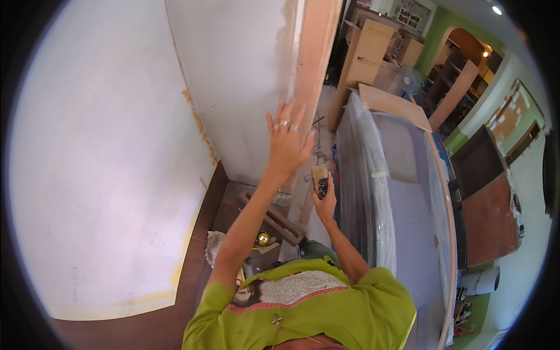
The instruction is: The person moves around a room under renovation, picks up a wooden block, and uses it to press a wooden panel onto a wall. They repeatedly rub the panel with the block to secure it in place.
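Observation:
My left hand (287,139) lies with its fingers spread against the upright board, where the white panel (233,76) meets a reddish-brown wooden edge strip (315,52). A ring shows on one finger. Lower and to the right, my right hand (327,205) is closed round a small wooden hand plane (319,174), a tan block with a dark opening. The plane is held apart from the strip. Part of the grip is hidden behind the tool.
A large white panel (105,163) fills the left side. Below my left arm are a brown wooden frame (280,224) and a yellow tape measure (263,238). Plastic-wrapped panels (373,192) stand close on my right. Beyond are a tall cardboard box (364,64) and a fan (408,80).

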{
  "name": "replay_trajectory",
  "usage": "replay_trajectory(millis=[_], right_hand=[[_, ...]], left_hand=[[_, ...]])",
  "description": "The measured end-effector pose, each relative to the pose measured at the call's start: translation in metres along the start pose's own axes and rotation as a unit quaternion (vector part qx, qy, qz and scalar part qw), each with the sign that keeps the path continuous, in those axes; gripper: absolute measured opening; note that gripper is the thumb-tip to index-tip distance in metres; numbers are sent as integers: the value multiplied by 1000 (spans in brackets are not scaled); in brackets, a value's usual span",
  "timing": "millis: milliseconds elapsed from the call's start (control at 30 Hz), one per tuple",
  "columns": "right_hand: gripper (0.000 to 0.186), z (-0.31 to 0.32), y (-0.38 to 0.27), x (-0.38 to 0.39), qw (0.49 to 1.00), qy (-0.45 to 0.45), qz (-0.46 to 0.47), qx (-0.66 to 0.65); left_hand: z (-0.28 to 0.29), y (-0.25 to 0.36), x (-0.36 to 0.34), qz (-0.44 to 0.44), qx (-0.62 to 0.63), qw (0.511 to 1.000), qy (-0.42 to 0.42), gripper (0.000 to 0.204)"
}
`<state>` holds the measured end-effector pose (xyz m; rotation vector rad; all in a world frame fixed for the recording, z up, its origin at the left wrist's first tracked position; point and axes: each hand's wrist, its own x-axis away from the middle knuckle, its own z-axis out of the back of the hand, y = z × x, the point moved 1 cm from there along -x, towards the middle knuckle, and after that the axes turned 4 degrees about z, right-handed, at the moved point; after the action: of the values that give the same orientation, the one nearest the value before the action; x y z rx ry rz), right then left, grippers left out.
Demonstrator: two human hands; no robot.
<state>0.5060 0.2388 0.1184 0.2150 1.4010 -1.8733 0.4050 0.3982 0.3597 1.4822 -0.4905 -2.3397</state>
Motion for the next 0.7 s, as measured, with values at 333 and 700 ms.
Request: replay_trajectory(millis=[333,700], right_hand=[[86,90,45,-4,997,56,-57,-21],[87,57,27,-71,995,-7,4,-100]], left_hand=[[-106,-31,-35,-114,-183,969,120,73],[-21,-98,-109,-220,-233,926,201,52]])
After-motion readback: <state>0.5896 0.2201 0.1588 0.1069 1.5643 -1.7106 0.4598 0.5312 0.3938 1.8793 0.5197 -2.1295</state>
